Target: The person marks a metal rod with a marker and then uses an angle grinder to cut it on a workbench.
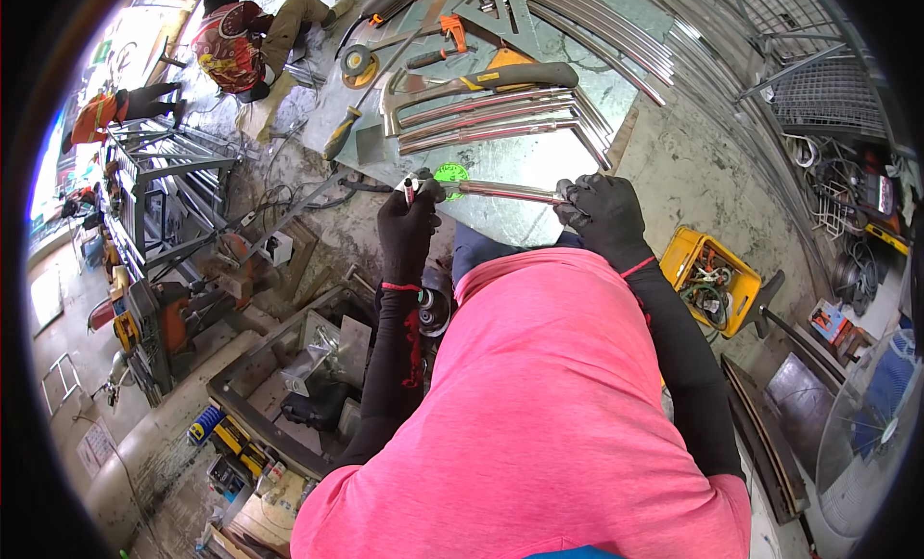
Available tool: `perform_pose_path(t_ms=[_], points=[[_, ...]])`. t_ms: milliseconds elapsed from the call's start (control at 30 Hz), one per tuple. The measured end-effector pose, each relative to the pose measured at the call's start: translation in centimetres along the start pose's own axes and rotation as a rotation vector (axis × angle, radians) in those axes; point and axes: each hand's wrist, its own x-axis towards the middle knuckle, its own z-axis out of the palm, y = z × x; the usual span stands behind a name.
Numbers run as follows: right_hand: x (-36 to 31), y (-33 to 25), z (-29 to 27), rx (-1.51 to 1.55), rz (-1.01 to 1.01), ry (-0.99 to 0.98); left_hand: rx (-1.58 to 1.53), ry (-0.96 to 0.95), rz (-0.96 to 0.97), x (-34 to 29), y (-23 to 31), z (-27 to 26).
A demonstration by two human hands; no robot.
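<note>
A bent metal tube [510, 191] is held level across the near edge of the table [525, 222], between the two gloved hands, and is probably kept close to the body so that both ends can be steadied. Its right end is gripped by the right hand [603, 210], whose fingers are curled tightly around it. At its left end, the left hand [412, 212] is closed, with a short slim stick [409, 190] pinched upright in the fingers; whether the tube is also grasped there cannot be told. Farther off, similar tubes [491, 111] are laid side by side, apparently so that their bends stay matched at the right. Just beyond them a hammer [525, 76] is rested, and a screwdriver [342, 133] is left at the table's left edge, seemingly within easy reach. Loose cables are gathered in a yellow crate [744, 287] to the right.
</note>
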Motion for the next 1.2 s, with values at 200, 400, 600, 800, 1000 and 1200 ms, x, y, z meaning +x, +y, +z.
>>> perform_pose_path(t_ms=[200, 400, 600, 800, 1000, 1200], points=[[0.1, 0.1, -0.3, 0.026, 0.034, -0.052, 0.059, -0.009, -0.001, 0.7, -0.3, -0.4], [0.2, -0.4, -1.0, -0.007, 0.035, -0.068, 0.059, 0.015, 0.015, 0.7, 0.2, -0.7], [-0.5, -0.1, -1.1, 0.032, 0.067, -0.094, 0.113, -0.044, 0.014, 0.4, 0.6, -2.6], [-2.0, 0.6, -1.1, 0.007, 0.088, -0.046, 0.176, -0.089, 0.044, -0.5, 0.3, -4.2], [-2.8, 0.6, -0.5, -0.016, 0.084, -0.008, 0.475, -0.162, 0.026, -0.1, 3.4, -7.6], [-3.3, -0.4, -0.3, -0.021, 0.113, -0.004, 0.576, -0.001, 0.183, 5.0, 6.8, -8.6]])
